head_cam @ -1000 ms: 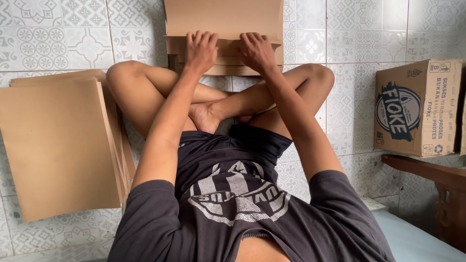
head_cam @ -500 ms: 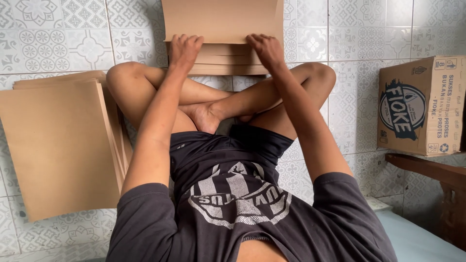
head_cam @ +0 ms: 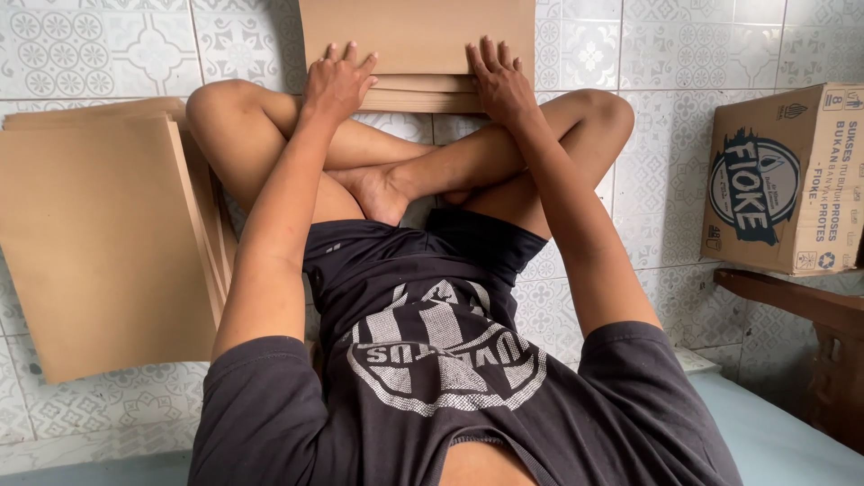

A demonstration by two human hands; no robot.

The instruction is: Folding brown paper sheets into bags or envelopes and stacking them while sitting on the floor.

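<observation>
Flatly, both hands (left [head_cam: 335, 83], right [head_cam: 500, 83]) press open-palmed on smooth brown cardboard sheets [head_cam: 416, 36].

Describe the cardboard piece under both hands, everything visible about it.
The cardboard piece is plain brown, flat and smooth, lying on the patterned tile floor in front of the crossed legs. Its far part runs out of the top of the picture. Along its near edge several thin layers or folded flaps show, stacked. The left hand presses on its near left corner, the right hand on its near right, fingers spread flat.
</observation>
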